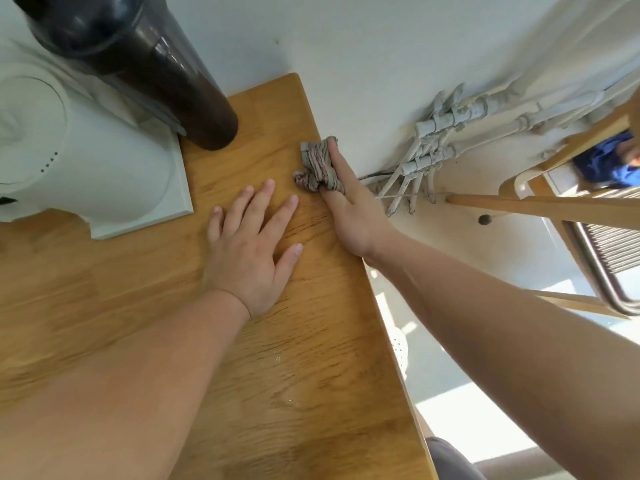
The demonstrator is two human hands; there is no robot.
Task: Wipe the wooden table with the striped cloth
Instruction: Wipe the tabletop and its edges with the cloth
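Note:
The striped cloth (317, 165), bunched and faded pink-grey, lies at the right edge of the wooden table (277, 341), near its far corner. My right hand (349, 209) is on the cloth, one finger stretched along its right side and another tucked into its folds. My left hand (251, 240) rests flat on the tabletop just left of the cloth, fingers spread and straight, holding nothing.
A white appliance (86, 157) on a square base and a tall dark jug (149, 64) stand at the table's far left. Beyond the right edge are white wall pipes (450, 133), a wooden chair frame (554, 206) and the floor below.

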